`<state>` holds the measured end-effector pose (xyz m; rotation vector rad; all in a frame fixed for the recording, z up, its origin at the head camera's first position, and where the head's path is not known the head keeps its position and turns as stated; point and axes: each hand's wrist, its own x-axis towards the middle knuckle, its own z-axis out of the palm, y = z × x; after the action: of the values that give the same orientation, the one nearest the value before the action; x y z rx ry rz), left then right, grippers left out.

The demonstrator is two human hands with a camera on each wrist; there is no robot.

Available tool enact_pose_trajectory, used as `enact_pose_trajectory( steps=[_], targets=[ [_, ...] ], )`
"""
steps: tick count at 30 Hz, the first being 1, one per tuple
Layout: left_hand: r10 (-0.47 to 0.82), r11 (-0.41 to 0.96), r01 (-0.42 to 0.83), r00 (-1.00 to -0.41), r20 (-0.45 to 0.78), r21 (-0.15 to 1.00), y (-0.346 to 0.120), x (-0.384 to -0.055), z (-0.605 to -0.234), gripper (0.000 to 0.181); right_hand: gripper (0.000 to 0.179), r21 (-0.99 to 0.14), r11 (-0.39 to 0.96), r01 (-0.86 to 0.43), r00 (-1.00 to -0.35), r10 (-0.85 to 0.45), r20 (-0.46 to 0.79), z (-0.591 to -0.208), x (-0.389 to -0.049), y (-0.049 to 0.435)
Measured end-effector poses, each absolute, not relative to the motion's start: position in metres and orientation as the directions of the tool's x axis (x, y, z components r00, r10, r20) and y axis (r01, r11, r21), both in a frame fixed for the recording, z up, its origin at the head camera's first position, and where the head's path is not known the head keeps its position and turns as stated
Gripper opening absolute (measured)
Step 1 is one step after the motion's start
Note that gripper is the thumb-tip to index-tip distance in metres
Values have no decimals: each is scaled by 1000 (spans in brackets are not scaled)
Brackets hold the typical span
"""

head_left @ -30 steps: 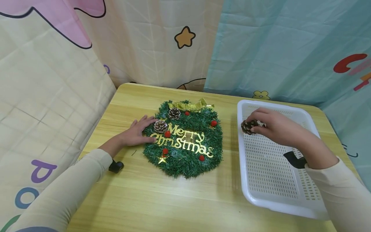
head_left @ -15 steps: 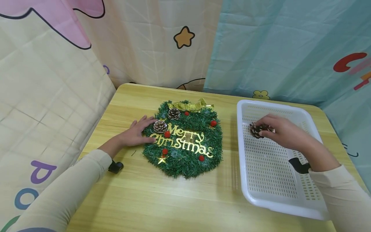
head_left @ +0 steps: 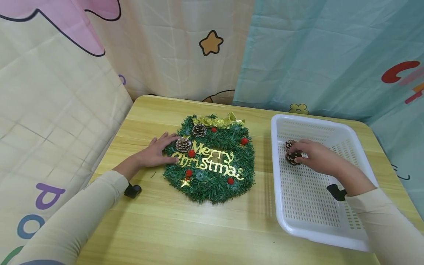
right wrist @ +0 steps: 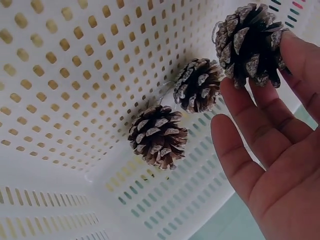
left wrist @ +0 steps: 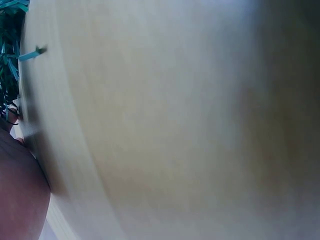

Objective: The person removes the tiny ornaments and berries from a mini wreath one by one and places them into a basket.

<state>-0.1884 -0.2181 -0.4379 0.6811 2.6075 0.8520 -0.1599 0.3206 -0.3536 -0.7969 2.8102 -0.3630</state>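
Observation:
A green Christmas wreath point(head_left: 212, 187) with gold "Merry Christmas" lettering point(head_left: 212, 158), red balls and two pine cones lies flat on the table. My left hand point(head_left: 155, 152) rests at its left edge, fingers spread near the lower pine cone point(head_left: 183, 144). Over on the right, inside the white basket point(head_left: 277, 184), my right hand point(head_left: 316, 156) pinches a frosted brown pine cone point(right wrist: 252, 47) between thumb and fingers. Two more pine cones, one nearer point(right wrist: 157, 136) and one behind point(right wrist: 197, 85), lie in the basket in the right wrist view, thin loops of thread beside them.
The basket has perforated walls and a raised rim, and it stands along the right side of the wooden table point(head_left: 205, 235). Gold ribbon point(head_left: 215, 120) tops the wreath. Printed curtains point(head_left: 185, 48) hang behind the table and at its left.
The right hand has moved from near the basket's left rim into the basket with its pine cone. Another cone shows beside it now. The left hand and the wreath have stayed put.

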Motion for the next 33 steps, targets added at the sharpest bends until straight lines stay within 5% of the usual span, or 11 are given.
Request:
enact_pose_trajectory(
  steps=[33],
  targets=[
    [525,715,341,-838,-146,611,-217,-188,-436,86,22,-245,877,-413,-871,-459,-175,-370,-166,323]
  ],
)
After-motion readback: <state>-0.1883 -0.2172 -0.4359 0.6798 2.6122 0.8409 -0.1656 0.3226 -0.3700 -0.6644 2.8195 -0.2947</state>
